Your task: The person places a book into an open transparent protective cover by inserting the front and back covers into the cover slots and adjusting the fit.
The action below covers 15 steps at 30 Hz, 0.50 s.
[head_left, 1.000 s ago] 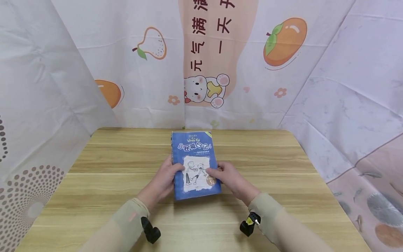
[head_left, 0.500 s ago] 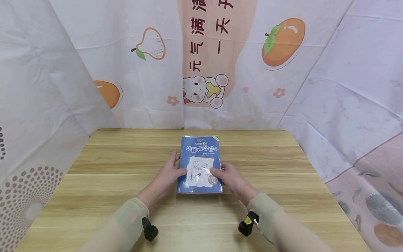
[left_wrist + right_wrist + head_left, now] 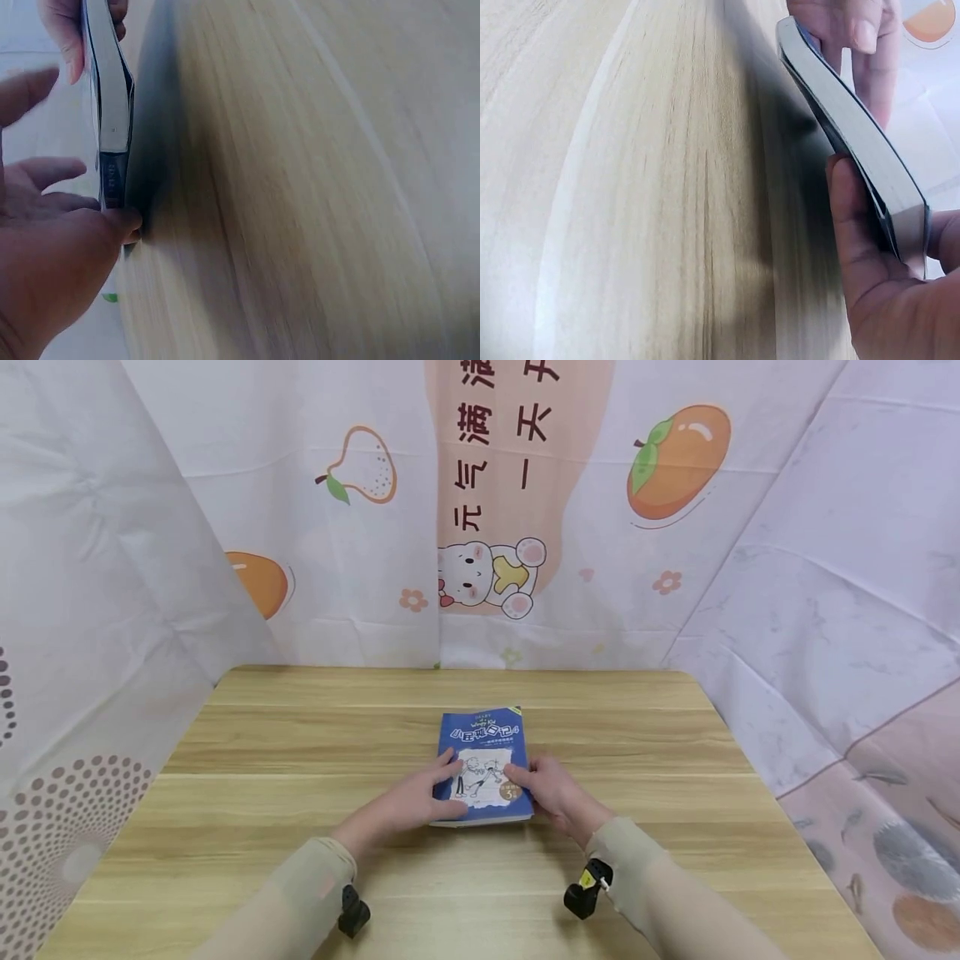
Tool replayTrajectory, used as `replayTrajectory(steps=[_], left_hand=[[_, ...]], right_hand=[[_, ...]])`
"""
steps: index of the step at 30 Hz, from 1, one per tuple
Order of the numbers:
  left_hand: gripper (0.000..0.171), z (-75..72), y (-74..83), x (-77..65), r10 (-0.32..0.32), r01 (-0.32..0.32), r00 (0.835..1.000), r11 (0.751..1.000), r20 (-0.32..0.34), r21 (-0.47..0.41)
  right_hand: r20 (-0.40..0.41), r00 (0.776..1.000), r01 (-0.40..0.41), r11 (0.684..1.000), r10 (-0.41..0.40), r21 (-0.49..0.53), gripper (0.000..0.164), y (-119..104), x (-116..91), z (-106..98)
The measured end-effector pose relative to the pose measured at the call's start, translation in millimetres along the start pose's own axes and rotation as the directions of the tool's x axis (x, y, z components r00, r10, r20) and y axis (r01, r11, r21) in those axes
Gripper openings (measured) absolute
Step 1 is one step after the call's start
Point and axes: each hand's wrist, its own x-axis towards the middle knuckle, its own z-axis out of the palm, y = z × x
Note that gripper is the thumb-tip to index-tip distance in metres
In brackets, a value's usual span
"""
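A blue paperback book (image 3: pixel 487 739) with a white cartoon panel faces up at the middle of the table, tilted slightly. My right hand (image 3: pixel 557 789) holds its right edge, thumb on the cover; in the right wrist view the fingers (image 3: pixel 851 210) reach underneath. My left hand (image 3: pixel 416 797) is at the left edge, thumb and forefinger spread over the cover. In the left wrist view those digits stand a little off the cover, and a fingertip (image 3: pixel 124 221) touches the spine side. Both wrist views show the book's page block (image 3: pixel 112 97), with shadow between book and table.
The wooden table (image 3: pixel 285 743) extends around the book on all sides. White printed cloth (image 3: pixel 352 552) hangs behind the table's far edge and along both sides. A black wrist camera (image 3: pixel 352 912) sits on each sleeve.
The book has come lower and nearer to me, and shifted slightly right. My left hand has loosened from its thumb-on-cover hold and spread over the left edge; the right hand keeps its grip.
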Motion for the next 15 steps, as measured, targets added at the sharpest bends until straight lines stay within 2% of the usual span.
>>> replayTrajectory(steps=[4, 7, 10, 12, 13, 15], left_hand=[[0.099, 9.7, -4.7, -1.6, 0.032, -0.045, 0.996, 0.986, 0.087, 0.159], [0.096, 16.6, -7.0, -2.6, 0.057, -0.087, 0.993, 0.946, 0.105, 0.312], [0.087, 19.8, -6.4, -3.3, 0.077, -0.106, 0.994, 0.894, 0.084, 0.436], [0.084, 20.2, -5.4, -3.6, 0.085, -0.109, 0.994, 0.868, 0.071, 0.485], [0.084, 20.0, -4.7, -3.8, 0.087, -0.109, 0.994, 0.857, 0.068, 0.503], [0.083, 18.9, -3.4, -4.0, 0.099, -0.116, 0.993, 0.839, 0.061, 0.531]], right_hand=[[0.006, 1.000, -0.003, 1.000, 0.003, -0.024, 0.044, -1, 0, 0], [0.021, 1.000, 0.008, 0.999, -0.008, -0.031, 0.051, -2, -1, 0], [0.024, 0.999, 0.050, 0.992, -0.048, -0.119, 0.060, -3, -4, 0], [0.021, 0.996, 0.088, 0.970, -0.086, -0.226, 0.067, -3, -6, 0], [0.017, 0.994, 0.109, 0.949, -0.109, -0.294, 0.070, -4, -7, 0], [0.018, 0.987, 0.153, 0.887, -0.161, -0.435, 0.074, -4, -10, -1]])
